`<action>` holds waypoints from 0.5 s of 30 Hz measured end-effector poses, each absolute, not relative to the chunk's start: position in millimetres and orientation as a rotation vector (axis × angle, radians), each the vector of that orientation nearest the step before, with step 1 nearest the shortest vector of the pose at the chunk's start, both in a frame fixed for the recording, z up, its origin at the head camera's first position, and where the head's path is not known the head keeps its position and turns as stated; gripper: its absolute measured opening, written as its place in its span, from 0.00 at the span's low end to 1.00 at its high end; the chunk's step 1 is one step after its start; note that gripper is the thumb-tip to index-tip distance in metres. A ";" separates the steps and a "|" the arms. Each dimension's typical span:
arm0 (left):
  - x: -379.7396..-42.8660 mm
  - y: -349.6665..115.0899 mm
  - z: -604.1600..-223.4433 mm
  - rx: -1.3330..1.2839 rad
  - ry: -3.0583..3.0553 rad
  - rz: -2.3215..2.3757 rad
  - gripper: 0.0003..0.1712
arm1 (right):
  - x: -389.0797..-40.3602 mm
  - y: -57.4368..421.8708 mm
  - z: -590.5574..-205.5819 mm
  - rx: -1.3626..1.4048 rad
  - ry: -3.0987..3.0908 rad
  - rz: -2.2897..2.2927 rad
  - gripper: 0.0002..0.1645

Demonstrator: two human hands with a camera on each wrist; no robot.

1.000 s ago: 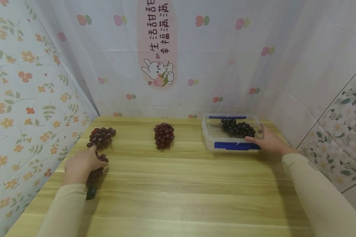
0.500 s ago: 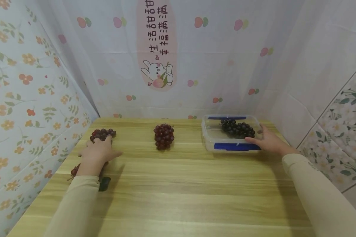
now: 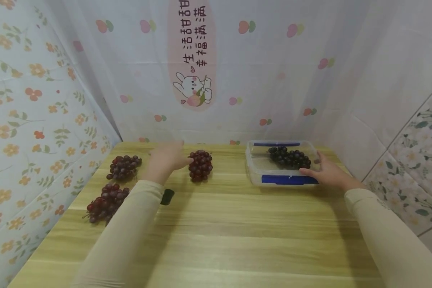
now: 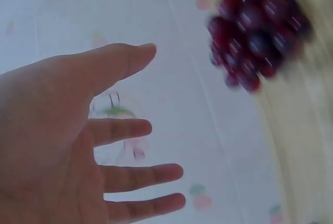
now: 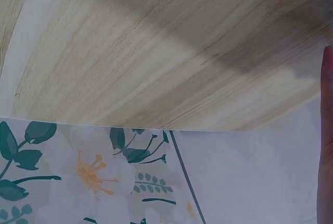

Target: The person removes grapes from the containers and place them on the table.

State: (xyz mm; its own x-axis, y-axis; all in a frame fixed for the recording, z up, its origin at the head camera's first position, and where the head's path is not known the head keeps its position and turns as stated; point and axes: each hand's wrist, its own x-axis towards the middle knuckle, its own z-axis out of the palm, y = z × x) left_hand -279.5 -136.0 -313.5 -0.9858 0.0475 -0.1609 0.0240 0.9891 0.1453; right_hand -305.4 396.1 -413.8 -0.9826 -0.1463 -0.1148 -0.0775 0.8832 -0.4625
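Note:
Fingers spread and holding nothing, my left hand (image 3: 167,158) is just left of a bunch of red grapes (image 3: 201,166) at the back middle of the table. Its thumb tip overlaps the bunch's left edge in the head view; the left wrist view shows a gap between the thumb and the grapes (image 4: 255,31). On the right, my right hand (image 3: 327,174) grips the right side of a clear plastic food container (image 3: 253,172) with blue latches, thumb at the front rim. A bunch of black grapes (image 3: 289,157) lies inside it. Only a finger (image 5: 327,130) shows in the right wrist view.
Two more bunches of dark red grapes lie at the left: a farther bunch (image 3: 123,168) and a nearer bunch (image 3: 107,203), partly behind my left sleeve (image 3: 126,228). Printed cloth (image 3: 144,80) hangs along the table's back and sides.
My left hand has moved from the left-hand bunches, over the farther one, rightward to the middle bunch. The grapes stay where they were. My right hand keeps its place on the container.

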 end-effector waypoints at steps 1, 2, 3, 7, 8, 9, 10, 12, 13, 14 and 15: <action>-284.0 -127.5 -311.9 0.077 2.983 0.203 0.49 | -305.4 395.7 -415.0 -0.176 2.906 -0.707 0.75; -287.6 -119.4 -309.9 0.098 2.993 0.186 0.48 | -305.4 395.5 -416.2 -0.178 2.905 -0.708 0.75; -290.7 -112.0 -308.2 0.114 3.001 0.159 0.47 | -305.4 395.1 -417.3 -0.178 2.904 -0.706 0.76; -301.1 -86.9 -304.5 0.164 3.021 0.110 0.43 | -306.4 394.0 -420.0 -0.172 2.898 -0.701 0.76; -303.9 -81.6 -304.5 0.180 3.020 0.100 0.43 | -306.7 393.7 -420.1 -0.171 2.895 -0.699 0.76; -306.8 -76.4 -304.5 0.193 3.018 0.088 0.43 | -306.8 393.5 -419.7 -0.172 2.891 -0.704 0.76; -309.9 -71.1 -305.0 0.210 3.017 0.079 0.41 | -306.9 393.4 -419.1 -0.173 2.890 -0.707 0.76; -316.6 -60.1 -305.9 0.252 3.008 0.074 0.38 | -306.6 393.6 -417.5 -0.174 2.890 -0.704 0.75; -319.7 -54.5 -306.0 0.277 2.999 0.071 0.37 | -306.4 393.9 -416.7 -0.174 2.890 -0.704 0.75; -322.4 -48.6 -305.5 0.299 2.989 0.074 0.37 | -306.2 394.2 -416.0 -0.174 2.892 -0.702 0.75; -324.9 -42.9 -305.1 0.321 2.983 0.079 0.37 | -305.9 394.5 -415.1 -0.175 2.896 -0.698 0.74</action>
State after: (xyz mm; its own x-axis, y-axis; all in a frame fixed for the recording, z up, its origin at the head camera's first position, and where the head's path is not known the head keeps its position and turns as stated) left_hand -324.9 -42.9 -305.1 -0.9674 0.2155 -0.1329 0.2082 0.9758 0.0669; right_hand -305.9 394.5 -415.1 -0.9808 -0.1497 -0.1254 -0.0761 0.8844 -0.4605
